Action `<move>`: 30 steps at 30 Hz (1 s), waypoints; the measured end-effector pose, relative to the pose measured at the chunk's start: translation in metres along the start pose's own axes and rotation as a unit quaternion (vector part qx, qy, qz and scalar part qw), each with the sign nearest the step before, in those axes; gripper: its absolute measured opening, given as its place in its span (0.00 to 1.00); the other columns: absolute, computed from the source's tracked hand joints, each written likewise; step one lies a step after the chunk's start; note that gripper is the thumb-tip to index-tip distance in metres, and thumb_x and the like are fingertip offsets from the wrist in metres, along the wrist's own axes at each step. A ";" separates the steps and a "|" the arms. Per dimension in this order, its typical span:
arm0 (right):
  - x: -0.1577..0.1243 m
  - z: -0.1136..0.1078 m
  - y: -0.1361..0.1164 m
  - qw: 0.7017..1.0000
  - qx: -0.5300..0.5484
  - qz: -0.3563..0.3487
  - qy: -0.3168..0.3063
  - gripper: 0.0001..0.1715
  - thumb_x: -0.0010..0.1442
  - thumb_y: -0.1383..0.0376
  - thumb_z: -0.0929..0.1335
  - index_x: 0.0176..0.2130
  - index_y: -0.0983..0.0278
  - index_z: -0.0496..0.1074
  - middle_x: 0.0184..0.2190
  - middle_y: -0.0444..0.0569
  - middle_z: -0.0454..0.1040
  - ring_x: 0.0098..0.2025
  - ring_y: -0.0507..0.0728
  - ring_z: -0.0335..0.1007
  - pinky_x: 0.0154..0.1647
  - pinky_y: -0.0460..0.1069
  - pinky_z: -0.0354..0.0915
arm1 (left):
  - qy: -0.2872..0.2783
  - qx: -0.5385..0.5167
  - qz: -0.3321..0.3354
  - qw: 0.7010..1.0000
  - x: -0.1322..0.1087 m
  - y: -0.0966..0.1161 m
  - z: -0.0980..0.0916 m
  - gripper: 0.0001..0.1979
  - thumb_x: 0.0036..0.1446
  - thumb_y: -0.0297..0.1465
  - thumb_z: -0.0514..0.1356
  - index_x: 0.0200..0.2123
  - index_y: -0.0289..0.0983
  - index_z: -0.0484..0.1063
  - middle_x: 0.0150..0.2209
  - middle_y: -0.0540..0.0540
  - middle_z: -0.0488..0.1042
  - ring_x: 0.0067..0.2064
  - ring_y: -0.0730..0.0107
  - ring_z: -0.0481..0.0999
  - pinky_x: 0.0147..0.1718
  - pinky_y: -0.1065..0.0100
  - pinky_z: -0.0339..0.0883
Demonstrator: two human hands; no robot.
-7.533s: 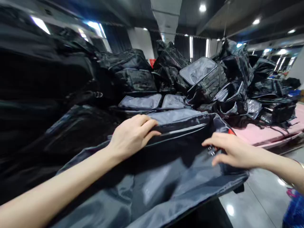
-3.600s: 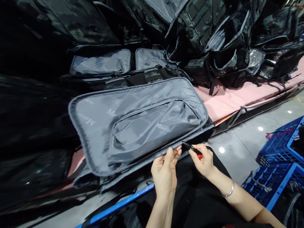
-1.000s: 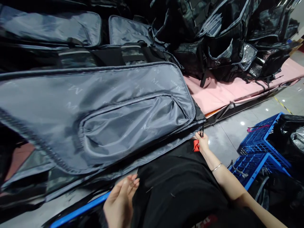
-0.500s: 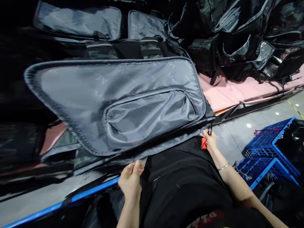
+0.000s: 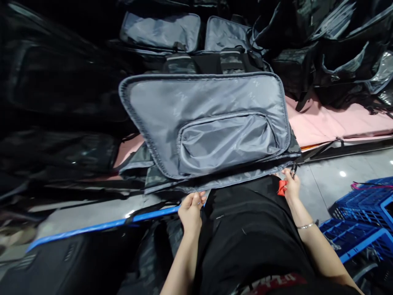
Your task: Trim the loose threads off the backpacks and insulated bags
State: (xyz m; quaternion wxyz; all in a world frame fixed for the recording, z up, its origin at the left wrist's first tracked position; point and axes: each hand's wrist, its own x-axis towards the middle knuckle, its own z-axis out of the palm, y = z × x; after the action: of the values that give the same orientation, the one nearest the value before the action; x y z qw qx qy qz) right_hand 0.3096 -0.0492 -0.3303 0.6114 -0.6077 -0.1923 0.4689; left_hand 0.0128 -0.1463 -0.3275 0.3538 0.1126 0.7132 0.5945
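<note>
An unzipped backpack (image 5: 211, 92) lies in front of me, its grey printed lining turned up and a gathered pocket (image 5: 227, 141) on that panel. At the backpack's near edge, my left hand (image 5: 192, 211) is closed in a pinch on the fabric rim. My right hand (image 5: 291, 186) is closed near the bag's right corner. Two narrow black prongs (image 5: 294, 169) of a small tool, perhaps thread snips, stick out of its fingers, and a red piece (image 5: 281, 187) shows on its inner side. Whether these two are one thing is hidden by the fingers.
More open backpacks (image 5: 162, 30) stand behind, with dark bags at the left and upper right. Pink sheeting (image 5: 340, 121) covers the bench under them. Blue crates (image 5: 362, 205) stand on the floor at right; a blue bar (image 5: 107, 227) and dark bags lie at lower left.
The view has swung left, so the backpack and both hands appear further right. Both hands keep their closed hold near the bag's edge.
</note>
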 end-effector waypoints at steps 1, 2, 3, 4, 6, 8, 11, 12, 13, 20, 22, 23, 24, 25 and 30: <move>-0.001 -0.001 -0.003 1.000 0.004 -0.010 0.004 0.23 0.41 0.53 0.73 0.30 0.67 0.70 0.19 0.38 0.65 0.15 0.43 0.50 0.13 0.41 0.46 | -0.006 -0.002 -0.004 1.000 0.000 0.001 -0.001 0.14 0.38 0.38 0.65 0.27 0.34 0.70 0.28 0.46 0.75 0.26 0.74 0.73 0.29 0.70 0.68; -0.003 -0.002 -0.007 1.000 0.009 -0.019 0.008 0.22 0.43 0.52 0.72 0.30 0.67 0.69 0.17 0.36 0.60 0.14 0.43 0.47 0.13 0.41 0.45 | -0.014 -0.003 -0.009 1.000 -0.001 0.002 -0.002 0.14 0.38 0.38 0.65 0.27 0.34 0.71 0.28 0.46 0.76 0.26 0.73 0.73 0.29 0.69 0.68; -0.005 -0.003 -0.012 0.999 0.014 -0.030 0.010 0.21 0.45 0.52 0.71 0.29 0.66 0.69 0.14 0.33 0.55 0.14 0.43 0.45 0.13 0.41 0.44 | -0.022 -0.002 -0.013 1.000 -0.002 0.004 -0.003 0.14 0.38 0.38 0.65 0.27 0.34 0.71 0.27 0.45 0.76 0.26 0.73 0.73 0.29 0.69 0.68; -0.007 -0.003 -0.018 0.999 0.016 -0.044 0.006 0.20 0.46 0.52 0.71 0.29 0.66 0.68 0.13 0.32 0.50 0.14 0.43 0.43 0.14 0.41 0.43 | -0.030 -0.001 -0.014 0.999 -0.003 0.006 -0.004 0.15 0.38 0.38 0.65 0.27 0.33 0.72 0.27 0.45 0.76 0.25 0.72 0.73 0.28 0.69 0.68; -0.014 -0.002 -0.032 0.996 0.003 -0.083 -0.025 0.18 0.49 0.53 0.70 0.28 0.66 0.68 0.12 0.31 0.46 0.14 0.43 0.39 0.14 0.42 0.41 | -0.038 -0.002 -0.007 0.999 -0.008 0.013 -0.007 0.14 0.39 0.38 0.65 0.27 0.33 0.73 0.26 0.44 0.76 0.26 0.71 0.73 0.28 0.69 0.68; -0.020 0.003 -0.050 0.987 -0.034 -0.142 -0.070 0.18 0.53 0.53 0.69 0.29 0.67 0.69 0.13 0.33 0.48 0.15 0.44 0.41 0.15 0.42 0.42 | -0.033 -0.011 0.019 0.999 -0.016 0.025 -0.009 0.14 0.40 0.38 0.65 0.27 0.34 0.73 0.27 0.46 0.76 0.27 0.71 0.73 0.30 0.70 0.68; -0.025 0.018 -0.078 0.965 -0.087 -0.216 -0.120 0.21 0.58 0.52 0.65 0.38 0.67 0.71 0.17 0.37 0.57 0.16 0.45 0.47 0.16 0.43 0.45 | -0.005 -0.047 0.116 0.992 -0.029 0.055 -0.010 0.12 0.46 0.38 0.63 0.30 0.35 0.74 0.29 0.47 0.75 0.28 0.73 0.73 0.31 0.71 0.68; -0.025 0.025 -0.086 0.962 -0.090 -0.221 -0.133 0.22 0.58 0.51 0.65 0.42 0.67 0.71 0.19 0.38 0.60 0.16 0.44 0.47 0.16 0.43 0.45 | 0.007 -0.063 0.157 0.986 -0.033 0.067 -0.009 0.12 0.47 0.37 0.62 0.32 0.36 0.74 0.31 0.47 0.76 0.28 0.74 0.73 0.31 0.71 0.68; -0.023 0.032 -0.094 0.961 -0.087 -0.215 -0.147 0.24 0.58 0.52 0.65 0.46 0.66 0.69 0.20 0.39 0.62 0.16 0.44 0.47 0.16 0.42 0.45 | 0.016 -0.082 0.191 0.978 -0.035 0.080 -0.007 0.12 0.49 0.37 0.62 0.36 0.36 0.74 0.35 0.46 0.76 0.28 0.74 0.74 0.32 0.71 0.68; -0.008 0.062 -0.116 0.975 -0.011 -0.087 -0.206 0.24 0.43 0.59 0.75 0.39 0.64 0.68 0.18 0.34 0.56 0.17 0.44 0.50 0.15 0.40 0.47 | -0.072 -0.153 0.120 0.978 -0.017 0.124 -0.001 0.22 0.40 0.33 0.69 0.42 0.39 0.73 0.43 0.46 0.73 0.26 0.77 0.72 0.28 0.70 0.68; -0.007 0.055 -0.118 0.968 0.004 -0.066 -0.241 0.20 0.43 0.61 0.74 0.36 0.62 0.67 0.16 0.32 0.52 0.15 0.44 0.46 0.14 0.39 0.46 | -0.106 -0.147 0.107 0.978 -0.011 0.119 -0.009 0.19 0.38 0.31 0.69 0.38 0.38 0.74 0.33 0.50 0.74 0.24 0.80 0.68 0.26 0.73 0.65; -0.006 0.048 -0.119 0.962 -0.016 -0.070 -0.265 0.16 0.45 0.60 0.73 0.33 0.62 0.67 0.15 0.32 0.51 0.14 0.44 0.46 0.13 0.39 0.47 | -0.116 -0.145 0.104 0.977 -0.009 0.115 -0.015 0.18 0.38 0.31 0.69 0.36 0.38 0.74 0.31 0.51 0.74 0.25 0.78 0.69 0.27 0.72 0.66; -0.006 0.041 -0.121 0.952 -0.053 -0.084 -0.289 0.11 0.49 0.59 0.71 0.30 0.61 0.67 0.14 0.32 0.51 0.14 0.45 0.47 0.12 0.40 0.48 | -0.123 -0.142 0.100 0.977 -0.008 0.112 -0.022 0.16 0.37 0.31 0.70 0.34 0.38 0.74 0.31 0.50 0.74 0.28 0.74 0.72 0.31 0.71 0.67; -0.005 0.032 -0.124 0.940 -0.098 -0.103 -0.310 0.10 0.53 0.58 0.68 0.27 0.62 0.67 0.13 0.33 0.53 0.13 0.46 0.49 0.12 0.40 0.51 | -0.128 -0.136 0.092 0.978 -0.009 0.109 -0.028 0.16 0.35 0.32 0.70 0.31 0.37 0.74 0.33 0.48 0.76 0.34 0.68 0.74 0.35 0.68 0.69; 0.005 0.003 -0.133 0.893 -0.241 -0.158 -0.346 0.17 0.57 0.55 0.63 0.31 0.65 0.72 0.17 0.40 0.68 0.18 0.50 0.62 0.17 0.43 0.62 | -0.136 -0.099 0.032 0.985 -0.019 0.104 -0.046 0.19 0.40 0.40 0.66 0.35 0.34 0.77 0.45 0.39 0.76 0.48 0.54 0.73 0.44 0.62 0.67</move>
State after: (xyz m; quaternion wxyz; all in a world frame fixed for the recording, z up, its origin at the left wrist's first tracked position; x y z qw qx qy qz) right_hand 0.3550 -0.0201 -0.2081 0.4067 -0.4976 -0.5922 0.4861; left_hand -0.0300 -0.1649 -0.2218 0.4378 0.1793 0.5920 0.6524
